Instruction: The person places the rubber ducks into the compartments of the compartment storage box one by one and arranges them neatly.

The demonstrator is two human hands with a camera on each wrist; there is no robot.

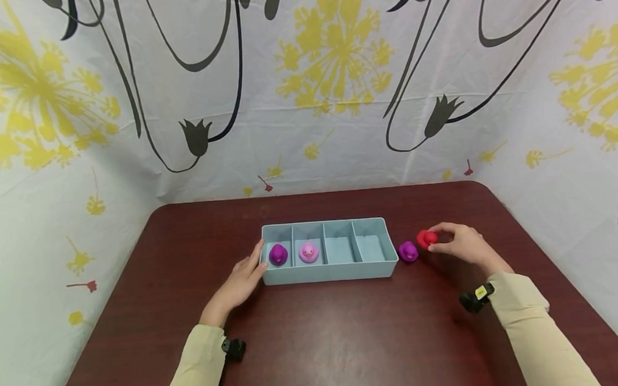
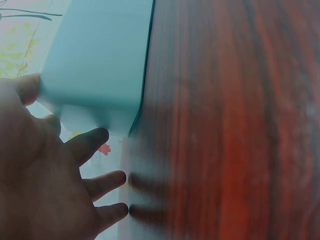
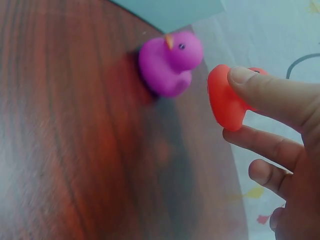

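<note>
Red toy duck (image 1: 425, 239), at three o'clock of the four-compartment tray (image 1: 329, 273), beyond a purple toy duck (image 1: 408, 252); the right hand (image 1: 464, 245) pinches it, thumb opposing finger, presumably for control. The left hand (image 1: 238, 282), fingers spread, touches the tray's nine-o'clock end, likely steadying it.

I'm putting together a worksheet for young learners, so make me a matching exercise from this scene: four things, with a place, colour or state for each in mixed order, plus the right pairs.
Things
1. Red duck
2. Pink duck
3. Left hand
4. Tray

Places, colours, states
A. In the second compartment from the left
B. Pinched by the right hand
C. Pale blue, divided into four
D. Touching the tray's left end

Pairs: 1-B, 2-A, 3-D, 4-C
</note>
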